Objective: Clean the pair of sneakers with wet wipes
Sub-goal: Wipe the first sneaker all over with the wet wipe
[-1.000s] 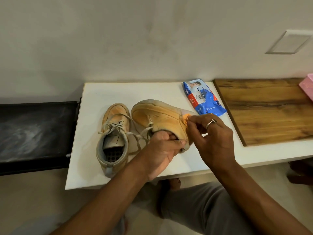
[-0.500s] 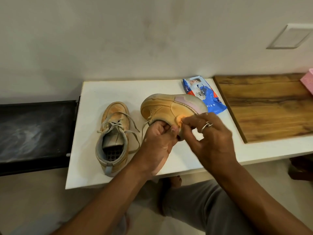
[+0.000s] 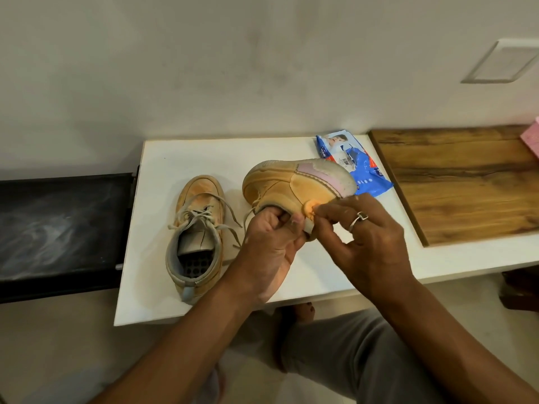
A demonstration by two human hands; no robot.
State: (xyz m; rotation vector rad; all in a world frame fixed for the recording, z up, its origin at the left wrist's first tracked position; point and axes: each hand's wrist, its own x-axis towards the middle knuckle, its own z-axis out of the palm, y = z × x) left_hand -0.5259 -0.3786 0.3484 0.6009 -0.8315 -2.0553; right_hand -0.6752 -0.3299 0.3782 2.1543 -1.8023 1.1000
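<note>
My left hand [image 3: 269, 243] grips a tan sneaker [image 3: 294, 183] by its opening and holds it above the white table [image 3: 163, 170], tipped on its side with the pale sole facing right. My right hand [image 3: 367, 243] pinches a small, orange-stained wet wipe [image 3: 309, 207] against the sneaker's heel side. The other tan sneaker [image 3: 197, 237] lies flat on the table to the left, laces loose, its opening toward me. A blue pack of wet wipes [image 3: 354, 164] lies at the table's back right, behind the held sneaker.
A wooden board [image 3: 460, 185] covers the table's right part, with a pink object [image 3: 532, 139] at its far right edge. A black surface [image 3: 61, 228] adjoins the table on the left. A wall rises right behind. My grey-trousered knee [image 3: 335, 354] is below the front edge.
The held sneaker has been turned over to the right, so its sole now shows. My right hand with the wipe has moved down along the shoe's side to the heel area.
</note>
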